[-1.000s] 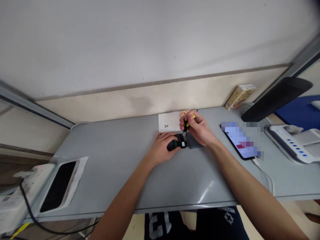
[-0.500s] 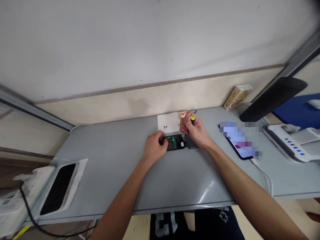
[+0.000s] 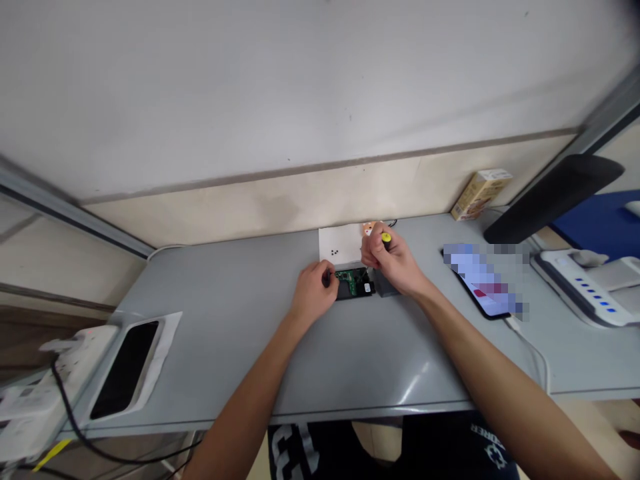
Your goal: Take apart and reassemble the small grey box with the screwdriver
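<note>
In the head view, a small black electronic device (image 3: 344,291) lies opened on the desk, its green circuit board (image 3: 352,281) exposed. My left hand (image 3: 313,293) is closed around the device's left end; a dark rounded piece shows between thumb and fingers. My right hand (image 3: 393,260) grips a screwdriver (image 3: 386,238), whose handle has a yellow end. Its thin shaft points down to the right part of the device, and the tip is too small to make out. Beside the device, partly under my right hand, lies a dark grey flat piece (image 3: 387,287).
White paper (image 3: 340,239) with several tiny dark screws (image 3: 335,253) lies behind the device, near an orange-and-white item (image 3: 370,229). On the right are a lit phone (image 3: 477,283), a power strip (image 3: 583,287), a carton (image 3: 480,195) and a black cylinder (image 3: 545,200). A dark phone (image 3: 125,370) lies left.
The view has shifted slightly, and my legs below the desk have moved. Both hands keep nearly the same place and grip, on the device and the screwdriver.
</note>
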`<action>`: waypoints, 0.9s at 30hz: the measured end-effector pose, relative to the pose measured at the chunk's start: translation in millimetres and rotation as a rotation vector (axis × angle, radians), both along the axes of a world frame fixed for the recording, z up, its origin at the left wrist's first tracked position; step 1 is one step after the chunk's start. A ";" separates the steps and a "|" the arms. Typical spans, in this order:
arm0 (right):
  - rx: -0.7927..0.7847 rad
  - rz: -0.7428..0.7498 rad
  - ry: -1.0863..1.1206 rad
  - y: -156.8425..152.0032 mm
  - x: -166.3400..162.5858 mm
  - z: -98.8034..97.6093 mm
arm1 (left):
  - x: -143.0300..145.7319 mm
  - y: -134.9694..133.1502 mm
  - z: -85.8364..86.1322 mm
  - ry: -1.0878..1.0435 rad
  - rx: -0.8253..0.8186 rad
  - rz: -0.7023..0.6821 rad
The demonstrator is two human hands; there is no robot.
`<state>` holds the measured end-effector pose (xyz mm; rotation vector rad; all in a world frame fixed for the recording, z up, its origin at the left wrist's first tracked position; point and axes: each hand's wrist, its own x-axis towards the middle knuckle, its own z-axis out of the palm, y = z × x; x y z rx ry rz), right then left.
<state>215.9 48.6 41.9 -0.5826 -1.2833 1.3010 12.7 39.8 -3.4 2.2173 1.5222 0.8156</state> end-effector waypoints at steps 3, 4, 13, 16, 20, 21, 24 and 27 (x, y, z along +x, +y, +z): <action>0.016 0.002 0.024 1.3 0.8 -1.1 | 0.6 -1.5 1.2 0.005 0.014 0.012; 0.021 0.002 0.032 1.6 1.0 -1.5 | 1.4 -2.8 2.5 0.011 0.036 0.021; 0.033 -0.028 -0.044 -0.2 1.6 -4.9 | 14.2 -18.3 13.2 0.175 0.059 -0.295; 0.040 -0.025 -0.060 -0.2 2.1 -4.7 | 14.5 -16.4 9.5 0.175 0.036 -0.300; 0.071 0.019 -0.085 -1.9 1.4 -1.9 | 12.7 -12.7 4.7 0.162 0.049 -0.315; 0.075 0.025 -0.094 -2.6 1.0 -1.1 | 12.4 -12.4 4.3 0.165 0.055 -0.321; 0.070 0.018 -0.125 -4.5 0.1 0.3 | 12.1 -12.8 4.5 0.171 0.068 -0.326; 0.052 0.011 -0.116 -4.3 -0.2 -0.4 | 12.2 -14.0 5.2 0.171 0.073 -0.321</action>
